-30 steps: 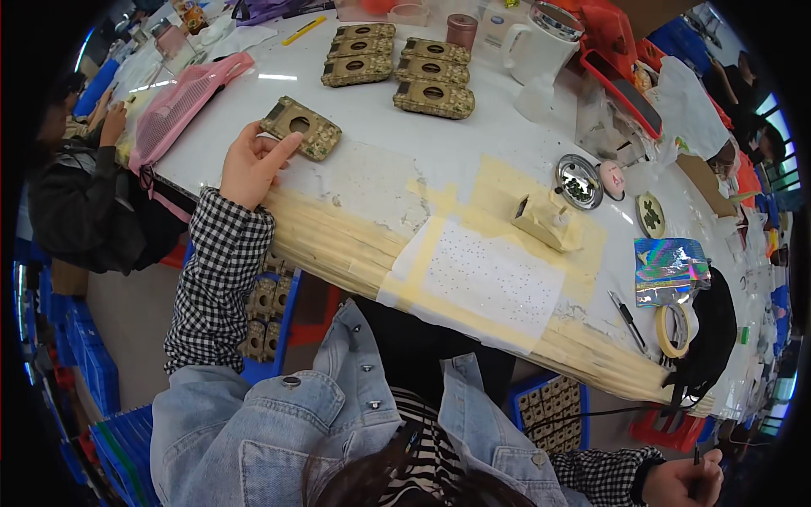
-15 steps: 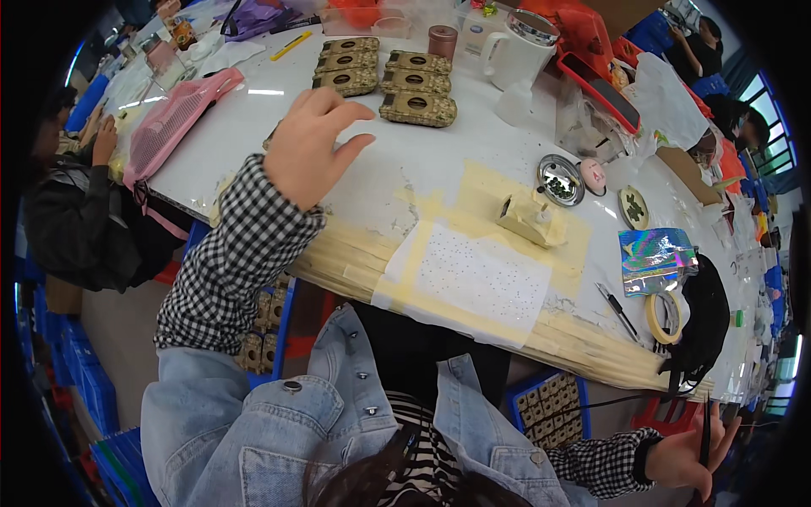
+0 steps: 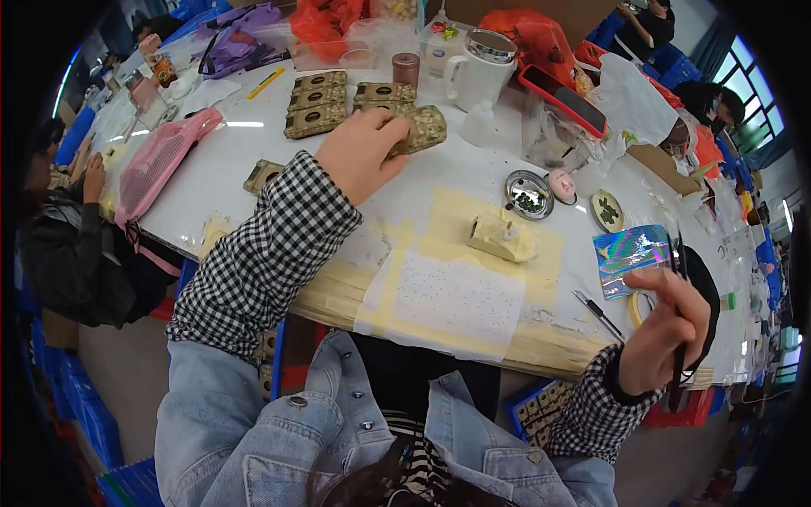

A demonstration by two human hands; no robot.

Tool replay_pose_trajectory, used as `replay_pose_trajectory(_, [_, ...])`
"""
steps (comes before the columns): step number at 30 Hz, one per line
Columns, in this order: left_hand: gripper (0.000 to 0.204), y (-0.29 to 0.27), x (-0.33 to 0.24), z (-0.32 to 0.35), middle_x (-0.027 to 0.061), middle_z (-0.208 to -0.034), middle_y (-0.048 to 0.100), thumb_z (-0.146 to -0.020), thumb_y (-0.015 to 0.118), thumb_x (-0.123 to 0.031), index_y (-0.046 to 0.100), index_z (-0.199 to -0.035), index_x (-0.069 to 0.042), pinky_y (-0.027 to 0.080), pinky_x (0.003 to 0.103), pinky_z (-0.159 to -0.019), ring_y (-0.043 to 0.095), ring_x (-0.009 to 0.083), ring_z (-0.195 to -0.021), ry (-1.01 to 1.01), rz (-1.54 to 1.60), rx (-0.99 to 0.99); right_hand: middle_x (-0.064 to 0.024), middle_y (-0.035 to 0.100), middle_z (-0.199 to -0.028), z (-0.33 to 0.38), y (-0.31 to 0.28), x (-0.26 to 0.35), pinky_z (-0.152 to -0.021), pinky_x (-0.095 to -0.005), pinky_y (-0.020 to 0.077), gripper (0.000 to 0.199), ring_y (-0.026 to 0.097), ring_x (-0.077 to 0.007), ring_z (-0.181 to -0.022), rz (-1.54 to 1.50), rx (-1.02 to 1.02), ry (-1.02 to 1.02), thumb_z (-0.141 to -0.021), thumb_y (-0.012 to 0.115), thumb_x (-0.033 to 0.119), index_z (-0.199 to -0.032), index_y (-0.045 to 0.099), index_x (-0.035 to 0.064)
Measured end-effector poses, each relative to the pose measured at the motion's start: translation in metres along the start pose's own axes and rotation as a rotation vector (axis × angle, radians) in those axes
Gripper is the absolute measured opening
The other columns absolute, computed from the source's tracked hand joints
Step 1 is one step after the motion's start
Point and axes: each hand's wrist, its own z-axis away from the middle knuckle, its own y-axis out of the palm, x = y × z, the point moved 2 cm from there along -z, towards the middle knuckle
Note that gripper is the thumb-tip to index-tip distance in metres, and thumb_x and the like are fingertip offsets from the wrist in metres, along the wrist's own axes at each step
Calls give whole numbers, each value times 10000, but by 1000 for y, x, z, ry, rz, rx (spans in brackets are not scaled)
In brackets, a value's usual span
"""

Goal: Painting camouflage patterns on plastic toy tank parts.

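Note:
My left hand (image 3: 361, 156) reaches across the white table (image 3: 422, 182), its fingers closed over the near end of an olive patterned rectangular piece (image 3: 427, 125). Several similar pieces (image 3: 317, 103) lie in a group just left of it, and one more (image 3: 262, 176) lies alone near my checked sleeve. My right hand (image 3: 667, 325) is raised at the table's right edge, holding a thin dark tool (image 3: 678, 378) upright. In front of me lie a small cream block (image 3: 503, 237) on yellowish tape and a white dotted sheet (image 3: 456, 300).
A round metal dish (image 3: 528, 183), a pink oval thing (image 3: 562, 186), a green dish (image 3: 606, 211), a holographic card (image 3: 632, 252) and a pen (image 3: 598, 314) lie at the right. A white jug (image 3: 477, 72) stands behind. A pink bag (image 3: 160, 165) and another person (image 3: 68, 245) are at the left.
My left hand let go of one olive piece at the left and moved right onto a piece in the far group. My right hand rose from below the table edge.

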Motion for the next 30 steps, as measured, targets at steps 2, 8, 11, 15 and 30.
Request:
replay_pose_trajectory(2, [357, -13, -21, -12, 125, -1031, 577, -753, 739, -143, 547, -1041, -59, 507, 324, -797, 599, 264, -923, -4, 236, 108, -179, 669, -913, -15, 24, -8, -769, -327, 485, 322, 640, -236, -825, -55, 118, 61, -967, 506, 298, -895, 583, -6])
replay_pose_trajectory(8, [585, -14, -43, -15, 128, -1072, 559, -682, 765, -78, 513, -1206, -16, 473, 329, -845, 572, 258, -956, 278, 633, -36, -255, 570, -1197, -29, 72, -42, -882, -397, 472, 469, 578, -347, -1066, 13, 331, -116, -633, 864, 176, -883, 485, 59])
replay_pose_trajectory(11, [647, -14, -54, -5, 140, -1085, 557, -652, 773, -60, 510, -1240, 2, 454, 355, -892, 554, 280, -1008, 399, 699, 20, -275, 569, -1188, -22, 78, -38, -909, -419, 468, 473, 568, -369, -1095, -3, 414, -138, -624, 868, 178, -868, 479, 67])
replay_pose_trajectory(15, [725, -15, -58, 0, 158, -1132, 551, -649, 799, -66, 477, -1296, -1, 458, 360, -904, 554, 262, -1035, 430, 818, 55, -286, 576, -1145, -8, 89, -36, -785, -381, 548, 466, 626, -350, -1000, -70, 478, -110, -628, 873, 159, -838, 469, 63])
replay_pose_trajectory(30, [736, 15, -55, 11, 179, -1373, 438, -799, 712, -308, 321, -1366, -48, 409, 436, -1054, 459, 288, -1270, -307, 1982, 316, -266, 592, -1040, -1, 79, -49, -814, -368, 489, 421, 599, -293, -946, -172, 319, -45, -757, 792, 215, -939, 454, 42])
